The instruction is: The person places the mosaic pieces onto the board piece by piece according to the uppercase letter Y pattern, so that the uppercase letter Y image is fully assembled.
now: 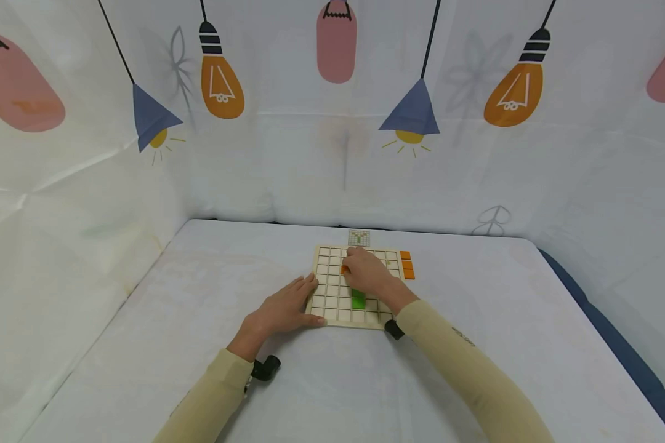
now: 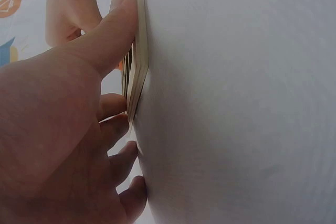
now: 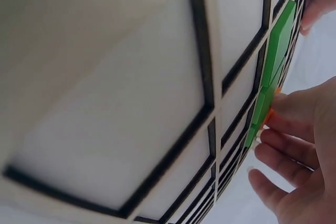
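A wooden grid board (image 1: 331, 303) lies flat on the white table. My left hand (image 1: 281, 309) rests at its near left corner, thumb along the front edge and fingers beside the left edge. In the left wrist view the straight thumb (image 2: 113, 35) presses against the board's side. My right hand (image 1: 368, 272) reaches over the middle of the grid. Between its thumb and index finger it pinches an orange tile (image 3: 269, 113), low against the board. Green tiles (image 1: 358, 300) sit in a column of cells just nearer than that hand, partly hidden by it.
Several orange tiles (image 1: 407, 269) lie along the board's right side. Behind the far edge is a small printed pattern card (image 1: 359, 235). A white cloth (image 1: 310, 166) with lamp drawings hangs behind the table (image 1: 244, 258).
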`<act>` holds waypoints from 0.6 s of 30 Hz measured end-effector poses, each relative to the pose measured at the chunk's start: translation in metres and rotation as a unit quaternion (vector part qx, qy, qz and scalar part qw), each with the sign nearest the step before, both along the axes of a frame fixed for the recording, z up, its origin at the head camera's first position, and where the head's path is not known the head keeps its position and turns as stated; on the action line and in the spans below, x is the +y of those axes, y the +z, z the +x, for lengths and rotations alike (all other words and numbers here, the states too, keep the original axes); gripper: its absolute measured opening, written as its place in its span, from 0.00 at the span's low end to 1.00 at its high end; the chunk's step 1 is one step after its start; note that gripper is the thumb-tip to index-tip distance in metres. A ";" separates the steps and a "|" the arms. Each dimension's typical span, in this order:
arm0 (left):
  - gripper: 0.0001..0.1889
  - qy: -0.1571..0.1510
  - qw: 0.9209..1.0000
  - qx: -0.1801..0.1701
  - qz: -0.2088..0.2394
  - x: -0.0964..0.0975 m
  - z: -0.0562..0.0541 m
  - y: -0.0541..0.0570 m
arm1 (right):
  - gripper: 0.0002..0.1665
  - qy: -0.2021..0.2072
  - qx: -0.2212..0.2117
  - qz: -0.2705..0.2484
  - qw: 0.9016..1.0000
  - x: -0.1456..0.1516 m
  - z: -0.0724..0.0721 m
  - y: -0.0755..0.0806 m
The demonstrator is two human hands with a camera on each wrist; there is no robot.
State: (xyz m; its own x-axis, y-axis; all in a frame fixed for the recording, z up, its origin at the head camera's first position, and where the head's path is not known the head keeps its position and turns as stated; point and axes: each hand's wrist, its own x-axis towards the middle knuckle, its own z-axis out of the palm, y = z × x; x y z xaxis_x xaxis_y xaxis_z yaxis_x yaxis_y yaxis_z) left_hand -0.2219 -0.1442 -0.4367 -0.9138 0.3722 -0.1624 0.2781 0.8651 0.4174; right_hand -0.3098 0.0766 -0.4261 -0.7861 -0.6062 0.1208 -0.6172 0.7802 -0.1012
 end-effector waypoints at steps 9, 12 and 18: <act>0.50 0.003 1.000 -0.006 -0.001 0.001 0.001 0.001 | 0.12 -0.011 -0.012 0.012 1.000 0.003 0.000 0.001; 0.50 0.003 1.000 -0.005 -0.002 0.001 0.001 0.001 | 0.13 -0.021 -0.021 0.020 0.999 0.006 -0.001 0.000; 0.50 0.001 1.000 0.000 -0.004 0.001 0.001 0.001 | 0.12 -0.007 -0.006 0.015 1.000 0.015 0.000 -0.001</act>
State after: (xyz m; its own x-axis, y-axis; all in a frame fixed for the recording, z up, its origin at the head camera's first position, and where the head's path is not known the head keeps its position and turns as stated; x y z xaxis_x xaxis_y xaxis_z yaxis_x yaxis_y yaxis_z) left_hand -0.2212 -0.1434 -0.4361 -0.9147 0.3685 -0.1659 0.2754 0.8688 0.4115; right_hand -0.3098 0.0914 -0.4270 -0.7958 -0.5983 0.0933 -0.6051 0.7916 -0.0847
